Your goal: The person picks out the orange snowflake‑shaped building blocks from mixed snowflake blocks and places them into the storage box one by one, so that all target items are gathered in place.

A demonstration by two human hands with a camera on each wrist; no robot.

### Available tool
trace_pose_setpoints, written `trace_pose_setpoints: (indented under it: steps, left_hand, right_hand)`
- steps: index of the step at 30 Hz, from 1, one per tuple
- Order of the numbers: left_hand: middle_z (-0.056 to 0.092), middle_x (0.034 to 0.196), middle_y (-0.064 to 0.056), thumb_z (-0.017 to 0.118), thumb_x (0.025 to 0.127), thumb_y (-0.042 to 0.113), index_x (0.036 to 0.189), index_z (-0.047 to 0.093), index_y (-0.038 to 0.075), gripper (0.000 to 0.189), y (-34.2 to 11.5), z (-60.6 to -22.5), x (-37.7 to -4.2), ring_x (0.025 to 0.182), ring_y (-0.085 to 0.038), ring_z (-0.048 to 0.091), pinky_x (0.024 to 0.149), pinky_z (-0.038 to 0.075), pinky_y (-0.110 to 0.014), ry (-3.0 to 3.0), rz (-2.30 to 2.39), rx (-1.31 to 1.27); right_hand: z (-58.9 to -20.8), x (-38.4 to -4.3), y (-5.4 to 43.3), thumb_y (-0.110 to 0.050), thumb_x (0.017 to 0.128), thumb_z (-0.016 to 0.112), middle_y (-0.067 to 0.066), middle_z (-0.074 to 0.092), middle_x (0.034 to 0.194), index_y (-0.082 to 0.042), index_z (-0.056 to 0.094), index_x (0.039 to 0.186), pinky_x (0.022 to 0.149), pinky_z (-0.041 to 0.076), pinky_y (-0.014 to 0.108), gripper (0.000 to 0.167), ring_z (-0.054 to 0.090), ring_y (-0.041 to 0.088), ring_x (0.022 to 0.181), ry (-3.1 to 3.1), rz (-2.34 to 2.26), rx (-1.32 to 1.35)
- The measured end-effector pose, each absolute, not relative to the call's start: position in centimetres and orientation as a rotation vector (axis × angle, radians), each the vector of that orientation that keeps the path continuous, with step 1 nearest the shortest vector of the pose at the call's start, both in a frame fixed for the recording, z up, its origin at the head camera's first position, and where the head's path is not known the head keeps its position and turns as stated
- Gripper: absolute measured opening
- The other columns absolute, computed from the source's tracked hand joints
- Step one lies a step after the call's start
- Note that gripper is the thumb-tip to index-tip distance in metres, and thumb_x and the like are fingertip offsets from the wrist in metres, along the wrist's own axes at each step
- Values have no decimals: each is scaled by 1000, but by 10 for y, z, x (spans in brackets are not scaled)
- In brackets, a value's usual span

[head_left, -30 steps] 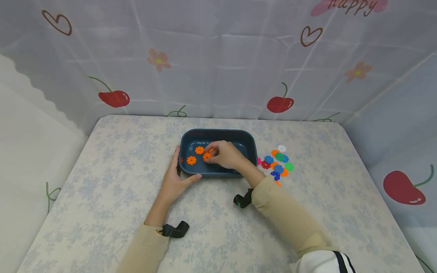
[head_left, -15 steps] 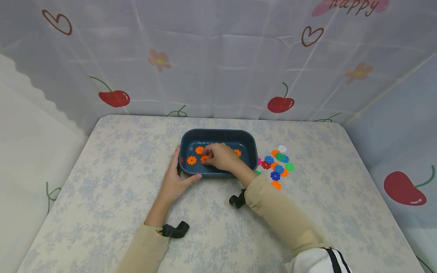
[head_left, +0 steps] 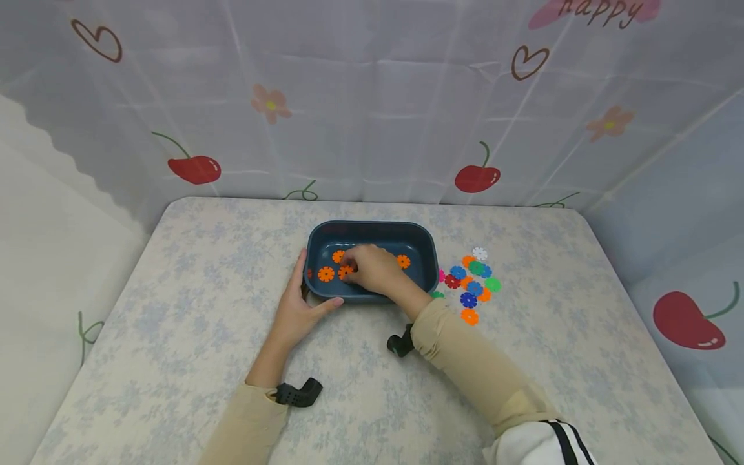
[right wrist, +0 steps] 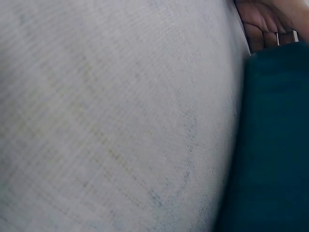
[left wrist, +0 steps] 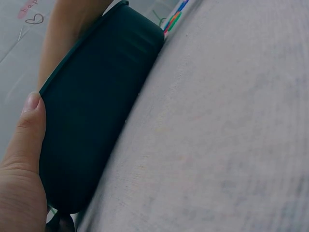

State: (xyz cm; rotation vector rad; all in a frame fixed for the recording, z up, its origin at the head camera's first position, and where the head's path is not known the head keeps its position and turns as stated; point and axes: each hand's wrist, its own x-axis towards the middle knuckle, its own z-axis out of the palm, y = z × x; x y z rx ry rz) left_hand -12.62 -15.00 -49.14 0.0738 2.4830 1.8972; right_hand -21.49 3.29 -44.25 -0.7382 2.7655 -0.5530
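Observation:
The dark blue rectangular box point(head_left: 372, 297) stands on the table in the head view. Several orange notched plastic discs lie inside it, among them one at the left point(head_left: 326, 274) and one at the right point(head_left: 403, 261). My left hand point(head_left: 294, 315) rests on the box's near left corner, fingers straight along the left end and thumb on the front wall, as the left wrist view shows. My right hand point(head_left: 374, 268) reaches down into the box. Its thumb and forefinger pinch an orange disc point(head_left: 345, 272) near the box floor; its other fingers are partly hidden.
Right of the box lies a loose group of notched discs in several colours, including a dark blue disc point(head_left: 468, 299), a white disc point(head_left: 479, 254) and an orange disc point(head_left: 470, 316). The patterned tabletop point(head_left: 360, 387) ends at a printed curtain point(head_left: 372, 129) behind.
My right hand has shifted slightly left and lower inside the box with the orange disc, uncovering the disc at the box's right. My left hand stays at the corner.

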Motion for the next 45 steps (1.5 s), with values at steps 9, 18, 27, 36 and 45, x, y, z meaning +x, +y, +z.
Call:
trace_pose_setpoints:
  steps: [9, 18, 27, 36, 45]
  left_hand:
    - [4, 165, 16, 83, 80, 36, 161, 1, 30, 115, -150, -500, -128, 154, -12, 12, 125, 22, -43, 2518, 1924, 115]
    - [4, 166, 15, 84, 80, 34, 161, 1, 34, 115, -150, -503, -127, 154, -14, 12, 124, 23, -45, 2535, 1904, 100]
    - [4, 166, 13, 84, 81, 30, 161, 2, 30, 115, -149, -502, -127, 154, -17, 12, 124, 22, -48, 2546, 1909, 103]
    - [4, 166, 15, 85, 80, 31, 161, 2, 31, 116, -149, -502, -128, 154, -15, 12, 124, 23, -46, 2567, 1885, 78]
    - [2, 166, 15, 84, 81, 29, 161, 1, 31, 116, -149, -500, -128, 154, -14, 10, 125, 21, -44, 2533, 1891, 63]
  right_hand:
    - [-439, -211, 33, -35, 90, 74, -3, 71, 112, -24, 77, 114, 80, 58, 35, 27, 67, 15, 95, 2749, -483, -772]
    - [-431, -210, 40, -36, 90, 74, -3, 68, 97, -19, 72, 123, 65, 52, 27, 37, 61, 11, 77, 2730, -618, -828]
    - [-392, -193, 69, -37, 95, 68, -6, 67, 93, -19, 69, 124, 54, 45, 26, 35, 53, 10, 60, 2842, -832, -868]
    - [-363, -172, 133, -35, 94, 69, -7, 65, 89, -21, 68, 123, 52, 42, 30, 33, 48, 14, 56, 2883, -878, -755]
    - [-370, -156, 207, -30, 93, 72, -1, 66, 94, -17, 68, 123, 51, 46, 28, 33, 52, 18, 61, 2908, -851, -537]
